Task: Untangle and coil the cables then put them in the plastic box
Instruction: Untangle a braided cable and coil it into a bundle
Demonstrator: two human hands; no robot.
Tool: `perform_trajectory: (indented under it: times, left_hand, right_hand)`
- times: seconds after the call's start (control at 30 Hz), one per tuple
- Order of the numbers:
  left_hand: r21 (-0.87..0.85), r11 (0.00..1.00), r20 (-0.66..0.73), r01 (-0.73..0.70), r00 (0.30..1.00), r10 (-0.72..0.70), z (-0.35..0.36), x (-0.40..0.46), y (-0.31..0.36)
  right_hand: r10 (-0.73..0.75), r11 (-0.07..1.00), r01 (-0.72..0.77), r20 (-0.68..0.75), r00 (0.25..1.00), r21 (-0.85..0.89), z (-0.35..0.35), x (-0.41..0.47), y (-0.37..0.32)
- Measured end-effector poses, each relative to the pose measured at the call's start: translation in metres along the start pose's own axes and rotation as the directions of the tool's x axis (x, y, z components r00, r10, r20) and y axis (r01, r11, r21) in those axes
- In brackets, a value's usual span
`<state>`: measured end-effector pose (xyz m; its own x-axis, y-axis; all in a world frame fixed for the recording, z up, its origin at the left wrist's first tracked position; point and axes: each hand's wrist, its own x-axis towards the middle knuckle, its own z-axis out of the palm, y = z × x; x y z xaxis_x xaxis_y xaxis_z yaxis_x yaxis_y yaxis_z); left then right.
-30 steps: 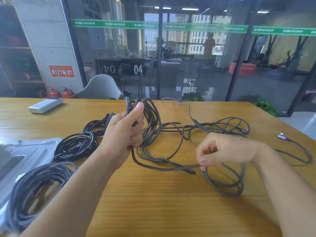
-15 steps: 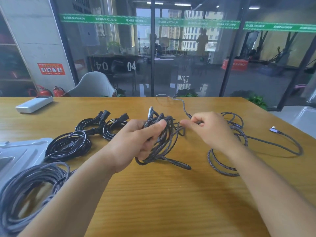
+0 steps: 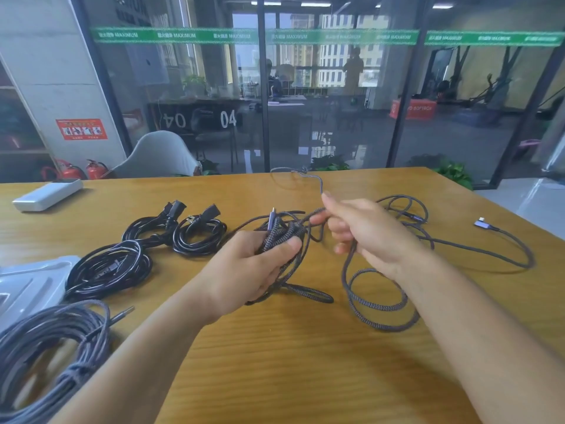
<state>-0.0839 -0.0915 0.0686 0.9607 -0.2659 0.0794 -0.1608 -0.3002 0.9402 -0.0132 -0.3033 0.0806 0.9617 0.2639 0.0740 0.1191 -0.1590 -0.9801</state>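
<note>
while the left hand [image 3: 244, 270] is still gripping the growing coil of grey braided cable [image 3: 282, 232], the right hand [image 3: 363, 237] is pinching the loose strand higher than a second ago. less slack is lying on the wooden worktop [image 3: 290, 362], so coiling is advancing.

- Two hands: the left hand [image 3: 244, 267] and the right hand [image 3: 370, 237].
- One braided grey cable [image 3: 379, 304], partly bunched and partly loose.
- Three coils of black power cable: one [image 3: 107, 267], a second [image 3: 198, 237], a third [image 3: 146, 224].
- One big grey coiled cable [image 3: 46, 347] at the near left.
- One clear plastic box [image 3: 27, 286].
- One white flat device [image 3: 46, 195].
- One wooden bench [image 3: 290, 362].
- Two red fire extinguishers [image 3: 94, 169].
- One pale chair [image 3: 156, 157].
</note>
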Motion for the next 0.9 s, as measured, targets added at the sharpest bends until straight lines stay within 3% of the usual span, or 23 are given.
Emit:
perform_trajectory:
  times: [0.07, 0.17, 0.2, 0.27, 0.33, 0.43, 0.6, 0.67, 0.73, 0.8, 0.9]
  left_hand:
    - [0.039, 0.999, -0.058, -0.010, 0.998, 0.012, 0.001, 0.003, -0.003]
    - [0.105, 0.993, -0.110, -0.050, 0.992, 0.062, 0.006, 0.007, -0.008]
    - [0.118, 0.991, -0.121, -0.059, 0.990, 0.073, 0.009, 0.008, -0.009]
    - [0.124, 0.990, -0.151, -0.066, 0.985, 0.084, 0.013, 0.009, -0.010]
    - [0.031, 0.998, -0.175, -0.061, 0.982, 0.066, 0.016, 0.008, -0.008]
    - [-0.157, 0.986, -0.189, -0.050, 0.982, 0.020, 0.015, 0.005, -0.001]
    - [-0.199, 0.976, -0.227, -0.087, 0.973, 0.040, 0.020, 0.002, 0.004]
    - [-0.248, 0.962, -0.271, -0.113, 0.962, 0.043, 0.018, 0.003, 0.005]
    - [-0.310, 0.942, -0.321, -0.125, 0.947, 0.019, 0.009, 0.005, 0.004]
    - [-0.345, 0.929, -0.353, -0.132, 0.935, 0.002, 0.000, 0.005, 0.002]
    - [-0.341, 0.931, -0.360, -0.131, 0.933, -0.001, -0.005, 0.003, 0.003]
  right_hand:
    - [-0.006, 0.975, -0.017, 0.103, 0.995, 0.221, 0.004, -0.005, -0.007]
    - [-0.076, 0.972, 0.051, 0.103, 0.992, 0.230, 0.019, -0.012, -0.013]
    - [-0.123, 0.983, 0.112, 0.072, 0.990, 0.142, 0.024, -0.015, -0.012]
    - [-0.287, 0.935, 0.284, 0.016, 0.958, -0.211, 0.031, -0.020, -0.010]
    - [-0.457, 0.738, 0.407, 0.047, 0.888, -0.538, 0.037, -0.024, -0.006]
    - [-0.570, 0.577, 0.493, 0.110, 0.814, -0.651, 0.047, -0.028, -0.003]
    - [-0.646, 0.417, 0.488, 0.128, 0.752, -0.767, 0.054, -0.028, -0.005]
    - [-0.638, 0.470, 0.519, 0.132, 0.758, -0.714, 0.056, -0.034, -0.007]
    - [-0.544, 0.679, 0.543, 0.159, 0.824, -0.494, 0.058, -0.040, -0.009]
    - [-0.406, 0.849, 0.467, 0.259, 0.876, -0.249, 0.061, -0.042, -0.010]
    - [-0.286, 0.928, 0.351, 0.367, 0.885, -0.125, 0.064, -0.039, -0.007]
